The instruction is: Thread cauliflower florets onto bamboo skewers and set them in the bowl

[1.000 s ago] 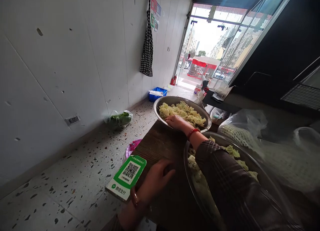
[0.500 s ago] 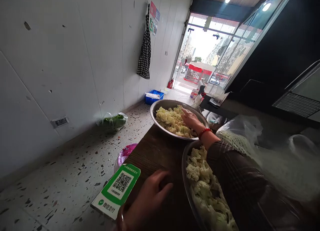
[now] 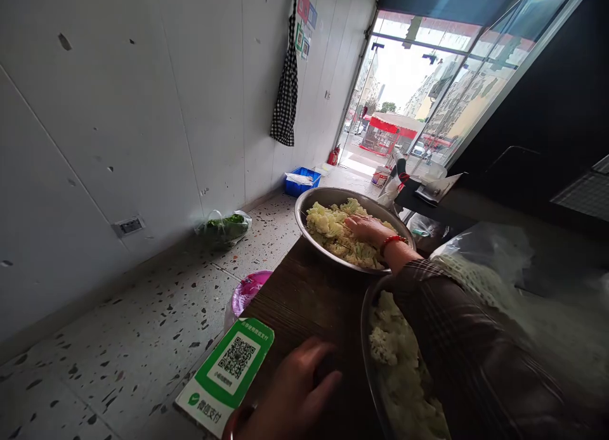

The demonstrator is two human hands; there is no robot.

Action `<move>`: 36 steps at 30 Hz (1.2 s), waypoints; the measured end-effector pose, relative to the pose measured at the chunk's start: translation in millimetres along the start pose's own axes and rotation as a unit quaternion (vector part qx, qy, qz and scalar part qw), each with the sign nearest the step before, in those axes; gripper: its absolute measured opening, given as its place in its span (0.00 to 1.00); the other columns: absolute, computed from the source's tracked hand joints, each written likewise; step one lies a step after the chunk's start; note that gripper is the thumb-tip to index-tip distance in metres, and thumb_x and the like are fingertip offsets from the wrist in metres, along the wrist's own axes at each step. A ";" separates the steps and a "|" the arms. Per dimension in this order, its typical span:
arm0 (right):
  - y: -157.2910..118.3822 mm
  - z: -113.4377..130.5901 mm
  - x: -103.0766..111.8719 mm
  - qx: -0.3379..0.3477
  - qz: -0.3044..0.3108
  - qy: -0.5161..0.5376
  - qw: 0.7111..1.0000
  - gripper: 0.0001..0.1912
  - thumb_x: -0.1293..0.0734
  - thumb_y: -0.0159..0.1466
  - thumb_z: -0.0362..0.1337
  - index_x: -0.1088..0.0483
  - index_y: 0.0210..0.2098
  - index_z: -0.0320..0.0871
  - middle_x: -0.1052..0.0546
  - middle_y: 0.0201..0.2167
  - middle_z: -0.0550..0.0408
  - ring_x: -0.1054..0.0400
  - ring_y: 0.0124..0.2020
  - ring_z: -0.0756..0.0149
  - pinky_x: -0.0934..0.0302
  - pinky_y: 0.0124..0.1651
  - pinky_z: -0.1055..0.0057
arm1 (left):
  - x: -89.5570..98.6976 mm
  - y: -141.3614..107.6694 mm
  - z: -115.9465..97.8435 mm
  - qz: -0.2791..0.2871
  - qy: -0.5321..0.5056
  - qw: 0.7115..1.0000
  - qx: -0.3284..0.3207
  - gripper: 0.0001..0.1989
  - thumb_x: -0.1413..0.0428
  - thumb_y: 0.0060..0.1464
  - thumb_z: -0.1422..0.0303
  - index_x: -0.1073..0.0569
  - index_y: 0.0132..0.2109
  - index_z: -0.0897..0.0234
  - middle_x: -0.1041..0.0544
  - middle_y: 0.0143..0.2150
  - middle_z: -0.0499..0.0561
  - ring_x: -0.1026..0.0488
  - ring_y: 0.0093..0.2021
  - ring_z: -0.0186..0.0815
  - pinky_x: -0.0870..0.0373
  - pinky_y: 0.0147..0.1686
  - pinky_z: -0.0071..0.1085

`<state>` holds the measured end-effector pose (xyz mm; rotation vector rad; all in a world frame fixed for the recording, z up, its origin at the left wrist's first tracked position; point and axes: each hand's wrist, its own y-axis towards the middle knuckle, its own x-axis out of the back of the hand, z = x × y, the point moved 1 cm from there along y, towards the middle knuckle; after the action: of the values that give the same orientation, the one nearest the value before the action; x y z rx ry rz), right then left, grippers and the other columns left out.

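My right hand [image 3: 365, 228] lies on the cauliflower florets [image 3: 328, 223] in the far metal bowl [image 3: 307, 234], fingers stretched out over them, their tips partly hidden. Thin sticks show among these florets. A red bead bracelet circles that wrist. My left hand [image 3: 299, 386] hovers low at the near side of the dark wooden table [image 3: 314, 288], fingers loosely curled, thumb apart, with nothing in it. Under my right forearm stands a nearer metal bowl [image 3: 367, 338] with more cauliflower [image 3: 397, 357], partly covered by the sleeve.
Left of my left hand, a green QR-code sign [image 3: 231, 364] sits at the table edge. A pink-rimmed bin [image 3: 250, 288] stands below. Bagged greens [image 3: 226, 227] and a blue crate [image 3: 302, 181] are on the floor. Plastic bags [image 3: 490, 256] lie at the right.
My right hand has lowered and flattened onto the cauliflower in the far bowl. My left hand stays loosely curled over the table. The view has shifted slightly.
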<state>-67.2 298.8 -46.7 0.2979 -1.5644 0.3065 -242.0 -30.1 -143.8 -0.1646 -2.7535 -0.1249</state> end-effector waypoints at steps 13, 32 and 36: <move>-169.9 -13.5 90.0 -0.016 -0.137 0.029 0.990 0.23 0.40 0.71 0.41 0.32 0.63 0.44 0.26 0.61 0.47 0.32 0.60 0.58 0.41 0.61 0.65 | 14.7 21.2 -18.6 -0.016 -0.005 0.999 -0.049 0.22 0.44 0.54 0.55 0.19 0.48 0.65 0.19 0.50 0.60 0.23 0.52 0.49 0.28 0.56 0.43; -408.6 -14.6 26.0 -0.086 -0.189 0.085 0.975 0.13 0.33 0.66 0.45 0.21 0.34 0.45 0.17 0.38 0.50 0.24 0.42 0.58 0.36 0.41 0.67 | 31.4 8.9 -52.4 -0.119 -0.130 0.984 0.034 0.35 0.37 0.42 0.45 0.24 0.49 0.68 0.20 0.33 0.52 0.23 0.32 0.39 0.27 0.30 0.32; -410.8 -19.5 10.9 0.015 -0.198 0.133 0.971 0.11 0.31 0.66 0.43 0.19 0.33 0.46 0.25 0.60 0.51 0.31 0.59 0.52 0.38 0.59 0.59 | 32.9 4.0 -93.6 -0.165 -0.149 0.975 -0.014 0.33 0.34 0.40 0.46 0.24 0.47 0.66 0.21 0.37 0.52 0.24 0.35 0.37 0.26 0.36 0.31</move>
<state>104.8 -74.7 -32.2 0.5591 -1.2055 0.0536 -237.6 -33.1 -44.7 0.2951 -3.0563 -0.2446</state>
